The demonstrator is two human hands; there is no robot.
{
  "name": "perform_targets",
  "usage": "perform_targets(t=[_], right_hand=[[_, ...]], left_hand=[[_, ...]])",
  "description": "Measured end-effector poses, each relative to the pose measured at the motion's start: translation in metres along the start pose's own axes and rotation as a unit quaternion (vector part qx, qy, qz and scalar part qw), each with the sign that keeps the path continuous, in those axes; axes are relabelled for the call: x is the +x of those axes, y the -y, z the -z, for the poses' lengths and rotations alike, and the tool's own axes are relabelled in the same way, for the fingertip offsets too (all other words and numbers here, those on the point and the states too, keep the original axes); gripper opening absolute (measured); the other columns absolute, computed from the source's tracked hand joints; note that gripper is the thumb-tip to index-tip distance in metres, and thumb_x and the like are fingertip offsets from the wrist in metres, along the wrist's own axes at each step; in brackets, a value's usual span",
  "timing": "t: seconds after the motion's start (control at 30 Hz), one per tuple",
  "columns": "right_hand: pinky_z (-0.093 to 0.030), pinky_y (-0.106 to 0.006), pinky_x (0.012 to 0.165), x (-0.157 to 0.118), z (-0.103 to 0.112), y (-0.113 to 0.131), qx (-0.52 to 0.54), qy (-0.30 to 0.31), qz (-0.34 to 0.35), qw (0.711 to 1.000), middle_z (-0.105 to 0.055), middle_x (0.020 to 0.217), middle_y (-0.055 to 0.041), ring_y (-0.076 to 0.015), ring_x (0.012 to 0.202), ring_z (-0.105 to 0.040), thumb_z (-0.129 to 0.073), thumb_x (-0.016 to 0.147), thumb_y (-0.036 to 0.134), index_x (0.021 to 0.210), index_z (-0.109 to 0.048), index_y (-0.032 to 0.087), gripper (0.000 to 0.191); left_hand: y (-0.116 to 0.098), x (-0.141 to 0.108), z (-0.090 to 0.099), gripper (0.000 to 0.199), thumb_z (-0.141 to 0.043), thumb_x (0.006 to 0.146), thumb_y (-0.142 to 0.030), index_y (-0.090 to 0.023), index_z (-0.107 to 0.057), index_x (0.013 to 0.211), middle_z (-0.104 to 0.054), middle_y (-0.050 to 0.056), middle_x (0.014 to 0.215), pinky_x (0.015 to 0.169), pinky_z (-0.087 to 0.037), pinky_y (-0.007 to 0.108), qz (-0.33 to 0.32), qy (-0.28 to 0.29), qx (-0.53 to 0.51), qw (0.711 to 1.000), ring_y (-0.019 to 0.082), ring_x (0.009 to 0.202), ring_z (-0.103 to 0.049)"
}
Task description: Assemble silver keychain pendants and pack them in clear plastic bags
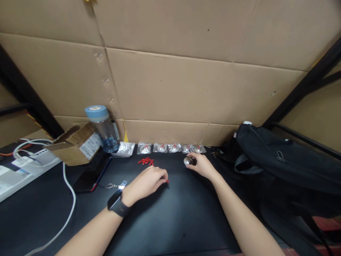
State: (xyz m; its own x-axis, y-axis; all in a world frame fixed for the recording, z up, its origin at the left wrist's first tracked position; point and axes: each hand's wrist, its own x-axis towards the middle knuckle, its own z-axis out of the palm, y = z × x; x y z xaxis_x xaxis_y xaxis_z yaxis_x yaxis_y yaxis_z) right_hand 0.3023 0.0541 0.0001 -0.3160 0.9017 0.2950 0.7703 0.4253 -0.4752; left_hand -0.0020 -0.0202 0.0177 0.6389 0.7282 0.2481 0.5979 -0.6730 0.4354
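Note:
My right hand grips a small round silvery metal piece between thumb and fingers, just above or on the black table. Its exact kind does not show. My left hand is closed in a pinch, and a small red piece sticks out at its fingertips. Behind the left hand lies a loose pile of small red pieces. Along the back runs a row of several transparent packets, each with a round silvery piece and something red. To their left are stacked silvery plastic bags.
On the left are an open cardboard box, a blue-lidded bottle, a phone, a key ring and a power strip with a white cable. A black backpack fills the right. Cardboard walls the back.

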Motion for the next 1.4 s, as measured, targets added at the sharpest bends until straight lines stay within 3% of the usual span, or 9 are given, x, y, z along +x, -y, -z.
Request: perform_targets(t=[0.13, 0.27, 0.53, 0.77, 1.0, 1.17, 1.4], right_hand=[[-0.055, -0.031, 0.084, -0.001, -0.006, -0.007, 0.029, 0.009, 0.003, 1.000, -0.077, 0.101, -0.0039, -0.0202, 0.086, -0.072, -0.078, 0.073, 0.020, 0.110, -0.070, 0.024, 0.038], [-0.054, -0.031, 0.084, 0.000, -0.010, -0.008, 0.033, -0.005, 0.008, 0.999, -0.076, 0.104, -0.0051, -0.0200, 0.087, -0.071, -0.077, 0.072, 0.020, 0.110, -0.069, 0.022, 0.039], [-0.053, -0.029, 0.080, 0.001, -0.008, -0.003, 0.053, 0.012, -0.020, 0.998, -0.076, 0.096, -0.0022, -0.0188, 0.083, -0.071, -0.074, 0.072, 0.022, 0.100, -0.070, 0.023, 0.028], [-0.054, -0.031, 0.079, 0.001, -0.007, -0.004, 0.061, 0.007, -0.031, 0.998, -0.076, 0.100, -0.0045, -0.0195, 0.083, -0.071, -0.075, 0.072, 0.024, 0.104, -0.069, 0.022, 0.032], [-0.055, -0.033, 0.081, 0.001, -0.005, -0.003, 0.071, -0.012, -0.036, 0.997, -0.076, 0.100, -0.0048, -0.0199, 0.083, -0.071, -0.078, 0.070, 0.023, 0.105, -0.069, 0.021, 0.036], [-0.054, -0.032, 0.078, 0.000, -0.001, 0.021, 0.128, -0.047, -0.001, 0.991, -0.076, 0.100, -0.0047, -0.0218, 0.090, -0.070, -0.078, 0.073, 0.023, 0.105, -0.071, 0.023, 0.033], [-0.056, -0.035, 0.089, -0.018, -0.012, 0.086, 0.337, -0.039, 0.075, 0.938, -0.069, 0.125, -0.0091, -0.0241, 0.113, -0.067, -0.081, 0.078, 0.027, 0.111, -0.067, 0.023, 0.036]], left_hand=[[0.001, 0.001, -0.015, 0.016, -0.053, 0.100, -0.023, -0.023, -0.068, 0.106, -0.073, 0.003, 0.100, 0.087, -0.046, 0.031, 0.022, -0.037, 0.006, 0.999, 0.019, 0.092, -0.066], [0.009, 0.002, -0.025, 0.018, -0.055, 0.099, -0.024, -0.024, -0.073, 0.098, -0.074, 0.003, 0.095, 0.092, -0.044, 0.035, 0.042, -0.061, 0.034, 0.997, 0.021, 0.093, -0.065], [0.005, 0.003, -0.024, 0.010, -0.065, 0.095, -0.029, -0.024, -0.074, 0.096, -0.072, 0.004, 0.090, 0.091, -0.040, 0.038, 0.028, -0.066, 0.102, 0.992, 0.023, 0.098, -0.061], [0.005, 0.002, -0.029, 0.022, -0.049, 0.100, -0.020, -0.020, -0.067, 0.087, -0.067, 0.010, 0.089, 0.090, -0.036, 0.046, 0.035, -0.071, 0.172, 0.982, 0.027, 0.096, -0.057], [0.002, 0.002, -0.032, 0.025, -0.042, 0.102, -0.021, -0.019, -0.064, 0.092, -0.065, 0.010, 0.093, 0.094, -0.031, 0.047, 0.073, -0.099, 0.134, 0.983, 0.027, 0.094, -0.054], [-0.003, 0.005, -0.028, 0.024, -0.042, 0.105, -0.030, -0.023, -0.063, 0.097, -0.067, 0.002, 0.099, 0.092, -0.031, 0.039, 0.127, -0.099, -0.003, 0.987, 0.021, 0.098, -0.058], [-0.013, 0.007, -0.021, 0.022, -0.045, 0.104, -0.036, -0.024, -0.062, 0.101, -0.067, 0.003, 0.106, 0.094, -0.042, 0.035, 0.137, -0.170, -0.160, 0.963, 0.019, 0.101, -0.062]])
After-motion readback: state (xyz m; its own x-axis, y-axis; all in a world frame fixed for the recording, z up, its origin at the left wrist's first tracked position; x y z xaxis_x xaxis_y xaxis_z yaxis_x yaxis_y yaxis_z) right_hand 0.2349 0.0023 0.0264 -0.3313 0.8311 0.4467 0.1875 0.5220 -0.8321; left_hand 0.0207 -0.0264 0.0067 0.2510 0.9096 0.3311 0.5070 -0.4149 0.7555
